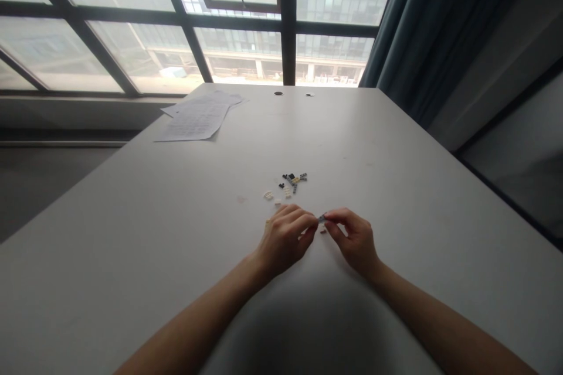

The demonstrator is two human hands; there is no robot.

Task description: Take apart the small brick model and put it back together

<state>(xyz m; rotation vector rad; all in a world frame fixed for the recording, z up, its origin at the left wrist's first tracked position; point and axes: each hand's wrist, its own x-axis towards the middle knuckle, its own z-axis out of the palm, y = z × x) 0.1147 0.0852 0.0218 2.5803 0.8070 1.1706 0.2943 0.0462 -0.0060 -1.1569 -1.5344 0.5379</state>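
Between the fingertips of both hands is a small grey building brick (321,219). My left hand (290,231) pinches its left end, with the back of the hand turned up. The thumb and forefinger of my right hand (352,237) close on its right end. Just below it on the table lies a small light and brown piece (323,229). A loose pile of small grey, black and cream bricks (294,180) lies beyond my hands. Nearer to my left hand are a few cream bricks (268,195), and part of another shows behind its knuckles.
The white table (132,234) stretches away to a large window. Printed papers (193,120) lie at its far left corner. Two round cable holes (278,94) sit near the far edge. A dark blue curtain (409,35) hangs at the right.
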